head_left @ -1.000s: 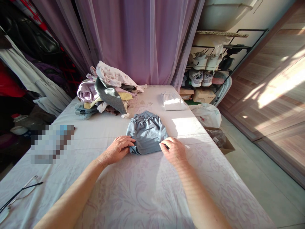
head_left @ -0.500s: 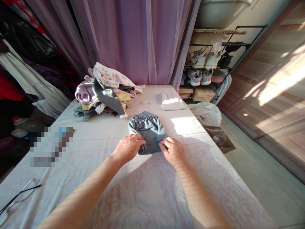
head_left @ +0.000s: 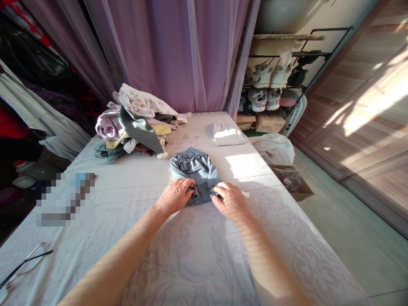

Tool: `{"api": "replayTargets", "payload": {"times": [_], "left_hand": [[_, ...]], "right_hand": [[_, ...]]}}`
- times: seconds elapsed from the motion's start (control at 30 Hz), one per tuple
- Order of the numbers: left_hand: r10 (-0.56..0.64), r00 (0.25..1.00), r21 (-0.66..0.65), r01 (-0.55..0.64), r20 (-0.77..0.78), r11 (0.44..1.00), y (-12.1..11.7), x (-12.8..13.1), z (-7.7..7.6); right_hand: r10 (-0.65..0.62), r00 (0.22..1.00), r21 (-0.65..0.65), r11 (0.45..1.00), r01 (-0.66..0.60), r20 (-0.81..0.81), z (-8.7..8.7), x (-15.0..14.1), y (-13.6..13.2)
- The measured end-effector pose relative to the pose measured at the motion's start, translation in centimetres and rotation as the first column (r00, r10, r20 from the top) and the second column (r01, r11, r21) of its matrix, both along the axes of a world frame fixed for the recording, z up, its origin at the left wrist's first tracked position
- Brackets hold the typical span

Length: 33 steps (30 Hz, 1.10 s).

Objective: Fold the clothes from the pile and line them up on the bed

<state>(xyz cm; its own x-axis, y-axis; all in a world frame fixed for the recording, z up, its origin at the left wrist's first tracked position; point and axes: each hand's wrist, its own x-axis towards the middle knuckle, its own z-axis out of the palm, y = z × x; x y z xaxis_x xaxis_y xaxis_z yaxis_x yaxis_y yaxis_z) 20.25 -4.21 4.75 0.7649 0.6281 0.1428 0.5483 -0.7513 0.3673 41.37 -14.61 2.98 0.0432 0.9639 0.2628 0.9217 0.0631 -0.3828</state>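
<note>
Small blue-grey pants [head_left: 199, 170] with a gathered, ruffled waistband lie folded on the table, the waistband pointing away from me. My left hand [head_left: 175, 195] grips the near left edge, its fingers and thumb closed on a turned-in fold. At the near right edge, my right hand [head_left: 231, 200] has its thumb and fingers curled round the cloth. The fingertips of both hands are partly hidden by the fabric. Farther back to the right lies a folded white garment [head_left: 228, 134], apart from both hands.
A heap of mixed clothes [head_left: 137, 121] sits at the back left of the cloth-covered table [head_left: 191, 263]. Eyeglasses [head_left: 27, 263] and a blurred-out object [head_left: 65, 197] lie at the left. Beyond the far edge hang purple curtains [head_left: 165, 55]; a shoe rack [head_left: 287, 55] stands at the right.
The right hand's fingers have shifted slightly and spread a little over the pants' edge. The left hand keeps its hold. The whole view has moved slightly.
</note>
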Motion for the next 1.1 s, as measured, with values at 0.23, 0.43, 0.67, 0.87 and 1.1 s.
{"api": "replayTargets", "payload": {"times": [0.23, 0.43, 0.67, 0.87, 1.1], "left_hand": [[-0.259, 0.966, -0.037, 0.258, -0.012, 0.965, 0.3, -2.8, 0.2], [-0.236, 0.968, 0.018, 0.238, -0.091, 0.971, -0.6, -2.8, 0.2], [-0.228, 0.961, 0.119, 0.247, -0.156, 0.962, -0.6, -1.6, 0.8], [-0.193, 0.978, 0.138, 0.203, -0.084, 0.969, -0.4, -1.6, -0.6], [-0.057, 0.99, -0.095, 0.069, 0.127, 0.993, 0.4, -1.1, -1.2]], "right_hand": [[0.128, 0.991, -0.059, 0.99, -0.131, -0.041, -0.5, 1.8, -0.9], [0.233, 0.97, -0.108, 0.968, -0.225, 0.071, -0.2, 2.5, -0.4], [0.291, 0.922, -0.149, 0.954, -0.26, 0.256, 0.2, 2.7, 0.2], [0.233, 0.94, -0.02, 0.972, -0.235, 0.249, -0.5, 2.1, 0.0], [0.175, 0.951, -0.012, 0.984, -0.177, 0.255, -0.6, 1.4, 0.4]]}}
